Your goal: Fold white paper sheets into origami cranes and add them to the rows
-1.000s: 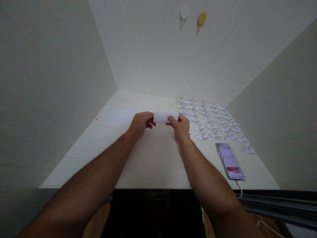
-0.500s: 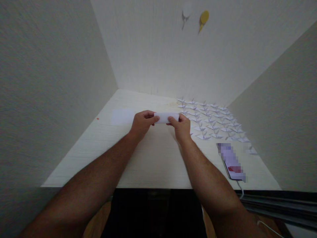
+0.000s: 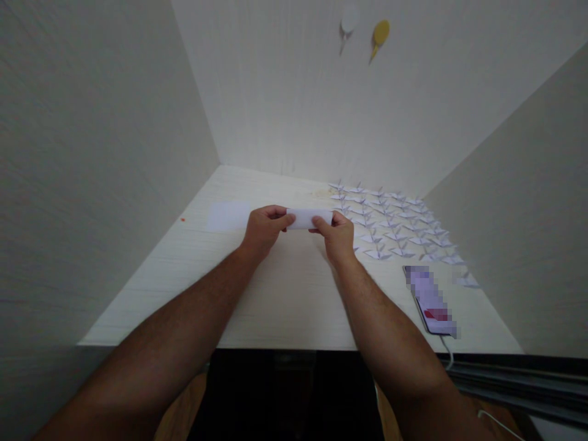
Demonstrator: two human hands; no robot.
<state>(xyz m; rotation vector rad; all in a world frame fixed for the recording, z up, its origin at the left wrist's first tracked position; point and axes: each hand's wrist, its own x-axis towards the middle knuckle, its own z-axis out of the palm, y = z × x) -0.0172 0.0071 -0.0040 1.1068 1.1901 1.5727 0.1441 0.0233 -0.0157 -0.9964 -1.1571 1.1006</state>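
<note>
A folded white strip of paper (image 3: 304, 218) is held level between both hands over the middle of the table. My left hand (image 3: 266, 228) pinches its left end, thumb on the near face and fingers behind. The other end is gripped by my right hand (image 3: 337, 234), its thumb pressed on the paper's face. Flat white paper (image 3: 227, 216) lies on the table just left of my left hand. Rows of folded paper cranes (image 3: 386, 222) stand to the right of my right hand; the nearest ones are partly hidden behind it.
A phone (image 3: 429, 300) with a cable (image 3: 448, 355) lies at the right front of the white table (image 3: 285, 306). One crane (image 3: 467, 280) sits apart near the right edge. Walls enclose three sides. A yellow hook (image 3: 381, 33) and a white hook (image 3: 348, 21) are on the back wall.
</note>
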